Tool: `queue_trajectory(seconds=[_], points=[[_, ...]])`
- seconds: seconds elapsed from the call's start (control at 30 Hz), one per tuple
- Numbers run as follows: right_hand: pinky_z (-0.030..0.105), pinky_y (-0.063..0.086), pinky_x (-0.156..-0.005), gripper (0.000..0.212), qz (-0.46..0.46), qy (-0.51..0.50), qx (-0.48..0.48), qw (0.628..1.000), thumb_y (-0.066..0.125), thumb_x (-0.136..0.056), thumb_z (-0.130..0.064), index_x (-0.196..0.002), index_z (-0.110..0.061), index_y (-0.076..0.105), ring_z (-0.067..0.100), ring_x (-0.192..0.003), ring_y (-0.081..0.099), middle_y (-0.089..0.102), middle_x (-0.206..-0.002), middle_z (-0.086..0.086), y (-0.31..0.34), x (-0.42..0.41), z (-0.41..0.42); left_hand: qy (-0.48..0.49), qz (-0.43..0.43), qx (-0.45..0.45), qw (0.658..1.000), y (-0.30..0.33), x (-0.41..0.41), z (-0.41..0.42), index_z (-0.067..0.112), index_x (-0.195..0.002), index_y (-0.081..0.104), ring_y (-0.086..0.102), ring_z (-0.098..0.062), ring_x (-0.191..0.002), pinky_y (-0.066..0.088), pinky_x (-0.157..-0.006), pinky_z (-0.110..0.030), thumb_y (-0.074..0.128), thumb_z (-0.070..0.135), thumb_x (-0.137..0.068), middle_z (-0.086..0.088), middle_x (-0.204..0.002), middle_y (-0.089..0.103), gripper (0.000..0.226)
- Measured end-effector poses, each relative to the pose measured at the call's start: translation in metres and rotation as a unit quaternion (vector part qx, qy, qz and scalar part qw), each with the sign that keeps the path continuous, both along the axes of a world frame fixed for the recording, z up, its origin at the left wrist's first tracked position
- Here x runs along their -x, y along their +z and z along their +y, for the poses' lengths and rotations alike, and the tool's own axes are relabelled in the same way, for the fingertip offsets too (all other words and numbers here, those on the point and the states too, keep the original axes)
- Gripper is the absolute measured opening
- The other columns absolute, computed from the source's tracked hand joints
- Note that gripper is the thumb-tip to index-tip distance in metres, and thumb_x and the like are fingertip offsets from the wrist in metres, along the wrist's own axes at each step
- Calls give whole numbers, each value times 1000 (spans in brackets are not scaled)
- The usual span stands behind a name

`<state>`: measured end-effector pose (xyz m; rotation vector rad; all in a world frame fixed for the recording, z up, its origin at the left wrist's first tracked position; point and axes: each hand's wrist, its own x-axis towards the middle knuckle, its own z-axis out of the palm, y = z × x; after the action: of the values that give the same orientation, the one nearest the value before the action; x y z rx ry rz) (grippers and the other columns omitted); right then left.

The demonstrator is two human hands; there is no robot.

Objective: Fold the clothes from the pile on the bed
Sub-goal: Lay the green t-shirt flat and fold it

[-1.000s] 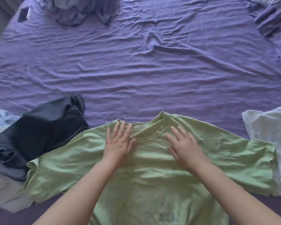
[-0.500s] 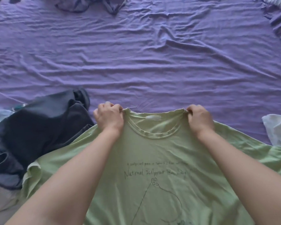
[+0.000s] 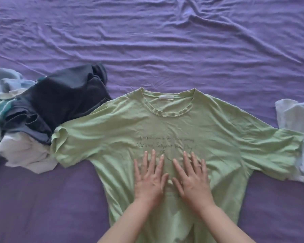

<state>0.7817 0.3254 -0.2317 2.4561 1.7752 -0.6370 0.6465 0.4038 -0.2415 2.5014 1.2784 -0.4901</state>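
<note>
A light green T-shirt (image 3: pixel 218 135) lies spread face up on the purple bed sheet (image 3: pixel 147 41), collar away from me and both sleeves stretched out to the sides. Dark handwritten print runs across its chest. My left hand (image 3: pixel 150 178) and my right hand (image 3: pixel 191 179) press flat on the middle of the shirt, side by side, fingers straight and spread, just below the print. A pile of clothes (image 3: pixel 42 109) sits at the left: a dark navy garment on top, with white, teal and pale blue pieces under it. The shirt's left sleeve touches this pile.
A white garment (image 3: pixel 298 116) lies at the right edge, under the tip of the shirt's right sleeve. The wrinkled sheet stretches across the whole far half of the bed.
My hands have let go of the shirt's shoulders near the collar and come back toward me; they now lie flat on the chest. The shirt is laid out flat, with its sleeves spread.
</note>
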Motion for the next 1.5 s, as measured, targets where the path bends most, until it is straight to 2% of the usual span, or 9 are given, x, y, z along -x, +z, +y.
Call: queue_trajectory(seconds=[0.17,0.33,0.47,0.57,0.7,0.8,0.9,1.1,1.5], points=[[54,17,-106,53,12,66,7,998,30,-89,-50,-126,-24,59,34,-132,31,50,-137,17,11,33,-70,5,4,9,1000,30,47,-65,24,-137,42,-10,-21,-145,13,-108,-53,27,47,-88,-2,-150,29,56],[58,32,-101,55,-2,87,-4,996,37,-76,-44,-118,-24,66,35,-129,32,57,-130,17,21,57,-103,12,102,85,991,33,93,-99,32,-148,-12,-31,-29,-135,-14,-112,-52,18,45,-100,0,-155,-23,58],[56,50,-80,56,7,72,40,997,34,-72,-45,-110,-26,70,36,-116,56,63,-123,14,37,81,-104,61,64,33,996,51,115,-109,36,-149,14,2,-31,-146,4,-114,-55,41,48,-95,-4,-159,-2,62],[57,50,-80,53,15,81,43,996,36,-76,-51,-110,-29,70,34,-113,60,66,-118,8,43,108,-104,169,35,52,984,50,136,-115,29,-150,-1,-9,-24,-146,1,-117,-43,31,49,-98,-3,-159,-12,65],[64,29,-102,57,22,79,42,996,55,-80,-57,-131,-33,53,33,-131,42,51,-139,6,39,154,-108,353,-121,102,922,53,160,-117,20,-148,19,33,-22,-133,32,-105,-32,56,38,-90,-5,-147,33,71],[54,-1,-113,57,50,32,21,998,39,-93,-53,-144,-31,31,29,-144,12,25,-154,5,33,181,-127,395,-145,133,898,66,178,-118,18,-110,56,58,-26,-103,43,-77,-33,57,29,-88,-3,-109,65,25],[49,6,-115,53,76,6,-18,997,42,-94,-47,-143,-28,35,26,-145,13,26,-154,6,46,206,-142,377,-193,96,901,81,196,-123,16,-85,54,58,-32,-88,43,-69,-35,50,24,-91,-6,-89,66,11],[34,14,-116,54,131,49,-76,987,40,-96,-44,-146,-28,27,22,-145,11,21,-155,4,71,245,-142,408,-360,115,831,100,216,-117,22,-114,62,58,-17,-95,40,-76,-27,41,20,-98,3,-106,68,26],[35,20,-113,58,195,77,-109,972,48,-92,-47,-145,-31,29,21,-143,18,28,-153,4,65,287,-168,425,-304,324,788,112,292,-148,5,-95,66,64,-15,-75,51,-65,-30,69,25,-85,-8,-89,71,22]])
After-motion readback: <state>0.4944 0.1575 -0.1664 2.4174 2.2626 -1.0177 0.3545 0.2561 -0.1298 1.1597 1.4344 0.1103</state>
